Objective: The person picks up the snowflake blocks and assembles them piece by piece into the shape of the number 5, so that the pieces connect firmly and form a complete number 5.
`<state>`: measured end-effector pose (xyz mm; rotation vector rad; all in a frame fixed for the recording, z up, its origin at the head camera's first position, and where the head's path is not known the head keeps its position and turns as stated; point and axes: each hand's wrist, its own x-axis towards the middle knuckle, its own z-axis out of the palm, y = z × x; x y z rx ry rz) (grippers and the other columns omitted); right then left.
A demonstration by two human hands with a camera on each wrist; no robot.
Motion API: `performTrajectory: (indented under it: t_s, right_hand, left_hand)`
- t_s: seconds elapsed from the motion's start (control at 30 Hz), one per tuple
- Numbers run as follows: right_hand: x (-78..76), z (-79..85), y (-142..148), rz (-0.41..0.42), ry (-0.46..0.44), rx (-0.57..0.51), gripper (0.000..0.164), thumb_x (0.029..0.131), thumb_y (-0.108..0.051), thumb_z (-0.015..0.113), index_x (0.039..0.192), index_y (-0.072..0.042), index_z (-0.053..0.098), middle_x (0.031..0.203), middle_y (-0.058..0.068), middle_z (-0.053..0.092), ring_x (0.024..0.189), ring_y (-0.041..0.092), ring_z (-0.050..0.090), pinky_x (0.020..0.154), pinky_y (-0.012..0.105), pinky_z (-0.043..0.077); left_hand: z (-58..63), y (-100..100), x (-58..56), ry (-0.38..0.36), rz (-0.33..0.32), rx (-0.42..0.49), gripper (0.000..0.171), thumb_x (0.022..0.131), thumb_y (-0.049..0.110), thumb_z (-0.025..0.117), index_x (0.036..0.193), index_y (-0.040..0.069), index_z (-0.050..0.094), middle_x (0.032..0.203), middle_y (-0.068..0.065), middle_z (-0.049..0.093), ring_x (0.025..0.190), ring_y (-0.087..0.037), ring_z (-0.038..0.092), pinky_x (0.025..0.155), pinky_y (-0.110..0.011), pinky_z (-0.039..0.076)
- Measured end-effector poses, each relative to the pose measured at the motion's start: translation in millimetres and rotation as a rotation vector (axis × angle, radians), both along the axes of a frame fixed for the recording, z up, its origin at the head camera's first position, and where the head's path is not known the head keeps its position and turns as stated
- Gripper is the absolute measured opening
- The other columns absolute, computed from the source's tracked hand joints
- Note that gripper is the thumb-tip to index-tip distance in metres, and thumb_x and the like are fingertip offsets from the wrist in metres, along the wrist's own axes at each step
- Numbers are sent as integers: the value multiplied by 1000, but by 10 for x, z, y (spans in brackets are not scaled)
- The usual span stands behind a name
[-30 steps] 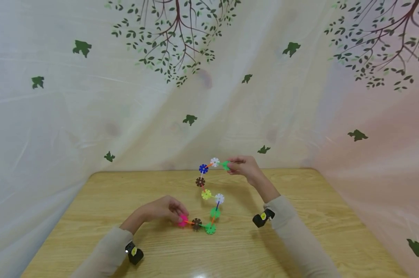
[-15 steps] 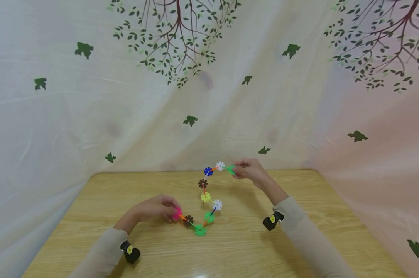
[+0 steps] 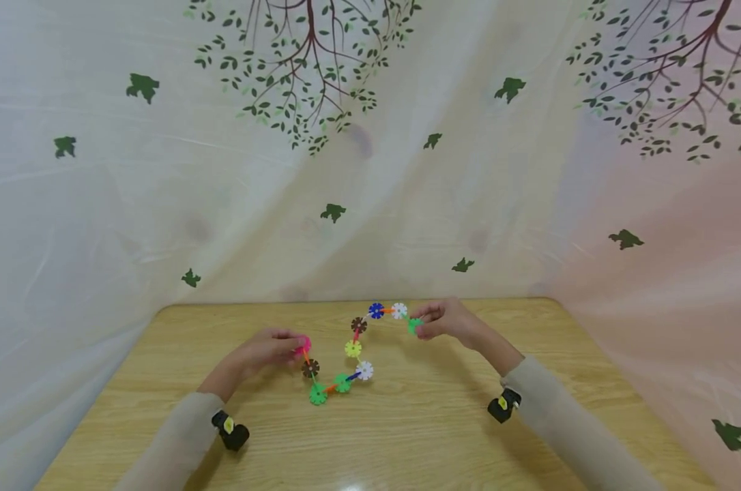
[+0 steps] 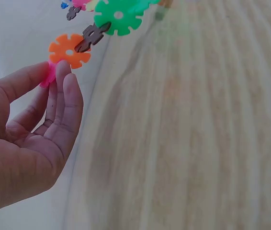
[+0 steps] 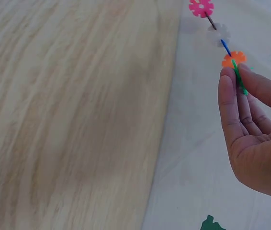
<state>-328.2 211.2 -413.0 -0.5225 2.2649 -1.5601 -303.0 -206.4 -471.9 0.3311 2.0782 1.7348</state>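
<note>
A chain of notched plastic snowflake discs is stretched in a winding S between both hands over the table. My left hand [image 3: 267, 351] pinches the pink disc [image 3: 304, 344] at the chain's left end between thumb and fingers. In the left wrist view an orange disc [image 4: 69, 51] joins that pink one, followed by a brown disc [image 4: 92, 37] and a green disc [image 4: 118, 15]. My right hand [image 3: 453, 322] pinches the green disc [image 3: 415, 326] at the other end. Between them run a yellow disc [image 3: 353, 348], a blue disc [image 3: 376, 311] and white discs such as this white disc [image 3: 364, 370].
The light wooden table [image 3: 370, 447] spreads under both hands. Behind it and at the sides hangs a pale curtain [image 3: 254, 184] printed with branches and green birds. Each sleeve cuff carries a small black camera, like the left wrist camera [image 3: 230, 431].
My left hand has moved left and away from the body with the pink disc. My right hand has shifted right and lower, so the chain's bends have spread sideways.
</note>
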Motion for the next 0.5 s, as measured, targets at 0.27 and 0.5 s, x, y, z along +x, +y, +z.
performTrajectory:
  t_s: [0.27,0.5]
  right_hand:
    - [142,-68,46,49,2,83,39,88,-2,77,122,10,64,88,5,74,80,13,71,82,36,63]
    - [207,-217,95,74,31,104,33,85,1,78,115,7,67,90,7,74,82,13,68,76,26,61]
  left_hand:
    - [36,56,-193,21,78,36,38,103,16,60,129,-11,58,94,5,71,86,-7,67,84,-26,59]
    - [37,108,-365,13,130,34,42,102,16,62,136,-8,57,94,8,72,86,-6,67,83,-25,59]
